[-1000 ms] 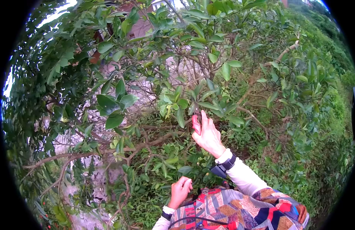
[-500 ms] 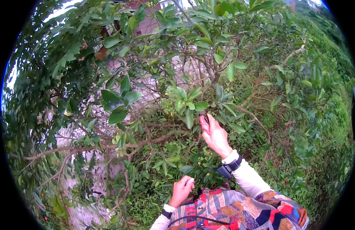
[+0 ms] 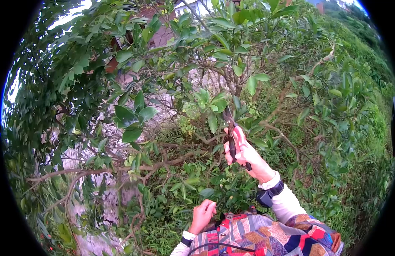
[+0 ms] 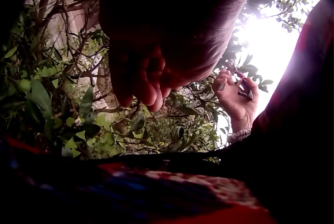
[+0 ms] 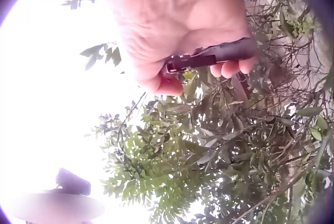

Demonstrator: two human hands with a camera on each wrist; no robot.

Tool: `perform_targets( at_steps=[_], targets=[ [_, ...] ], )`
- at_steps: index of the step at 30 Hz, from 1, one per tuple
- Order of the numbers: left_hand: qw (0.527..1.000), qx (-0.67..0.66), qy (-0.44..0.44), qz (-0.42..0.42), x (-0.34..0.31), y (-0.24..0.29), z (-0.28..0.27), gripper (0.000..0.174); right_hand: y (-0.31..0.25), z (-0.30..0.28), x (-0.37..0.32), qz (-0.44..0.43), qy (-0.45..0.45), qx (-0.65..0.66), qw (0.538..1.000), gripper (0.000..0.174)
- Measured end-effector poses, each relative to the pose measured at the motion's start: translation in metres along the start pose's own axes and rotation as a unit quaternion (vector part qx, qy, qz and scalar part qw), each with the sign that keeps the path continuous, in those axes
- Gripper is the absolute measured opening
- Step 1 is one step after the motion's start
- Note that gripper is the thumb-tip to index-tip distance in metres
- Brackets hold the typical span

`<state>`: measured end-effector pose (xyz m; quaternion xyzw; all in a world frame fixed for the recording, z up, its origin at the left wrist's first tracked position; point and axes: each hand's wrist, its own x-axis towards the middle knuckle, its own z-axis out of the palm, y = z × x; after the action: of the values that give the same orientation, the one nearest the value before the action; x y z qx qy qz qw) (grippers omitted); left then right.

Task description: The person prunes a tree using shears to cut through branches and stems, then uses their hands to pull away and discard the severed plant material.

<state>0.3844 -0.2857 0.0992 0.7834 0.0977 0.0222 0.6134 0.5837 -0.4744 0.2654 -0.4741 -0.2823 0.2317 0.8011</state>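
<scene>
The right hand (image 3: pixel 250 158) grasps a pair of pruning shears (image 3: pixel 232 147), its fingers curled round them; in the right wrist view a dark handle lies across the palm, fingertips showing beyond it, while the head view shows the shears' narrow end pointing up and away from the person; that end is at a cluster of broad green leaves (image 3: pixel 212 106), though whether it touches them cannot be told.

The left hand (image 3: pixel 203 214) hangs well apart from the shears, near the person's front; its fingers are loosely curled, the grip slack and bare.

A dark device (image 3: pixel 268 196) is strapped over the pale right sleeve (image 3: pixel 288 206); a dark band (image 3: pixel 186 240) rings the left wrist; between the arms spreads a patchwork garment (image 3: pixel 257 234) in red, grey, brown and blue, crossed by a dark cord (image 3: pixel 218 243).

Beyond the hands, a thick bare branch (image 3: pixel 180 159) runs leftward; more foliage rises round it; a reddish wall (image 3: pixel 161 32) shows through the leaves at the top; a grassy slope (image 3: pixel 370 141) fills the right side.
</scene>
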Motion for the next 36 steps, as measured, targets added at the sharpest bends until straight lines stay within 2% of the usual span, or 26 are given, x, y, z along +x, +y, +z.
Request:
perform_targets(
  at_steps=[4,8,11,15,17,18,20,24,28,29,32,36],
  targets=[
    [1.0,-0.003,0.009,0.004,-0.002,-0.002,-0.003,0.018,-0.037,-0.017,-0.01,-0.044,-0.011,-0.034,0.998,0.102],
    [1.0,0.003,0.01,0.003,-0.006,-0.004,-0.008,0.018,-0.075,-0.029,-0.019,-0.097,0.062,0.025,0.993,0.095],
    [0.999,0.013,0.029,-0.005,-0.009,-0.021,-0.012,0.02,-0.081,-0.069,-0.017,-0.097,0.089,0.007,0.991,0.093],
    [0.999,0.026,0.03,-0.035,-0.016,-0.034,-0.012,0.019,-0.081,-0.112,-0.015,-0.088,0.12,-0.012,0.989,0.08],
    [0.998,0.045,0.025,-0.041,-0.021,-0.037,-0.01,0.02,-0.078,-0.129,-0.009,-0.051,0.144,-0.019,0.988,0.068],
    [0.997,0.064,0.022,-0.046,-0.023,-0.038,-0.009,0.022,-0.076,-0.132,-0.007,-0.031,0.14,-0.006,0.99,0.062],
    [0.996,0.066,0.019,-0.052,-0.025,-0.038,-0.005,0.021,-0.069,-0.14,0.004,0.018,0.071,0.083,0.994,0.078],
    [0.994,0.086,0.024,-0.063,-0.025,-0.032,0.006,0.021,-0.051,-0.148,0.03,0.071,0.011,0.071,0.995,0.078],
    [0.989,0.133,0.036,-0.046,-0.028,-0.043,0.015,0.021,-0.039,-0.159,0.058,0.079,0.026,0.066,0.994,0.086],
    [0.989,0.132,0.041,-0.049,-0.03,-0.04,0.017,0.021,-0.044,-0.165,0.066,0.119,-0.033,0.068,0.99,0.09],
    [0.989,0.125,0.058,-0.051,-0.033,-0.04,0.024,0.021,-0.046,-0.164,0.075,0.088,-0.033,0.054,0.994,0.088],
    [0.988,0.116,0.078,-0.066,-0.036,-0.035,0.03,0.02,-0.039,-0.175,0.086,0.112,-0.033,0.052,0.992,0.088]
  ],
)
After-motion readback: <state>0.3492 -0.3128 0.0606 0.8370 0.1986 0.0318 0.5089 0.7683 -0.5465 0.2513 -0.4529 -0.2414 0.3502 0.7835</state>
